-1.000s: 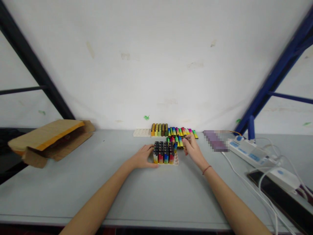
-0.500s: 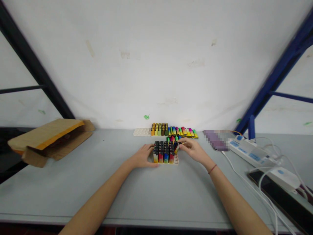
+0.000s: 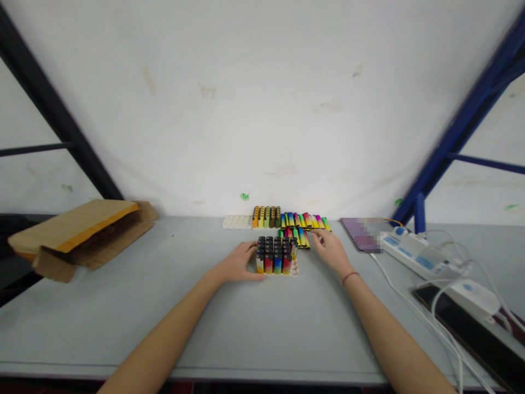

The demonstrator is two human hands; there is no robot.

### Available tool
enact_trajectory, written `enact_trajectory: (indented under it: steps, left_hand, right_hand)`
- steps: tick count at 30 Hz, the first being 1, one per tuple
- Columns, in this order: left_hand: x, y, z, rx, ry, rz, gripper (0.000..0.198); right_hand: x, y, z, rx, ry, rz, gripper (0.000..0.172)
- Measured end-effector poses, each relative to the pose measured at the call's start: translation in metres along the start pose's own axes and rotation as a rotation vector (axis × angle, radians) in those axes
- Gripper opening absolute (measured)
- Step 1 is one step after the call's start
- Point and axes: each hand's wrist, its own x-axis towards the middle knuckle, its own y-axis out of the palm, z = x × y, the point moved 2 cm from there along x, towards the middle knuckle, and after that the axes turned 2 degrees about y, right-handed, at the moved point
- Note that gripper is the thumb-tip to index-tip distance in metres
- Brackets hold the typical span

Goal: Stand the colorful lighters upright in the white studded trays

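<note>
The slim, black-topped lighter (image 3: 294, 251), tilted before, stood upright in the white gridded tray (image 3: 295, 269); my loosely curled right hand (image 3: 330, 251) had moved beside lying rainbow-coloured lighters (image 3: 301, 238), its hold unclear; my left hand (image 3: 237, 264) stayed spread around the tray's left end

Right hand (image 3: 331, 253) (grip indistinct), purple object (image 3: 357, 238) part-pixelated

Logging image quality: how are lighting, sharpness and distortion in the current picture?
Head view throughout: light is soft, without strong glare; the lighters lack crisp fine detail; the blue post slants, probably lens stretch; pixelation covers part of the purple object.
</note>
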Motion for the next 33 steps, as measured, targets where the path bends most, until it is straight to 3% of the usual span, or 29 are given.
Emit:
enact_trajectory:
  steps: [8, 15, 19, 22, 25, 27, 30, 33]
  left_hand:
    - [0.0, -0.002, -0.002, -0.018, 0.001, -0.005, 0.087]
    - [0.0, 0.0, 0.0, 0.006, 0.025, -0.016, 0.086]
    - [0.0, -0.001, 0.0, 0.012, 0.016, -0.005, 0.087]
    - [0.0, -0.002, -0.002, 0.013, 0.007, 0.012, 0.088]
    - [0.0, -0.003, -0.003, 0.009, 0.004, 0.012, 0.089]
    - [0.0, -0.002, -0.003, 0.003, 0.006, 0.002, 0.089]
    - [-0.001, -0.001, -0.001, -0.001, 0.007, -0.01, 0.088]
    - [0.0, -0.001, 0.0, -0.003, 0.006, -0.01, 0.089]
  right_hand:
    - [0.0, 0.024, 0.007, -0.189, 0.206, 0.116, 0.032]
    - [0.004, 0.023, -0.002, -0.069, 0.2, 0.062, 0.027]
    - [0.005, 0.012, -0.002, 0.206, 0.214, -0.037, 0.024]
    - [0.004, 0.003, 0.0, 0.593, 0.366, -0.056, 0.025]
    - [0.001, -0.002, 0.005, 1.044, 0.535, 0.009, 0.031]
    - [-0.001, -0.004, 0.009, 1.225, 0.6, 0.085, 0.038]
    - [-0.003, -0.002, 0.014, 1.302, 0.628, 0.166, 0.036]
    - [-0.003, 0.001, 0.014, 1.272, 0.625, 0.156, 0.031]
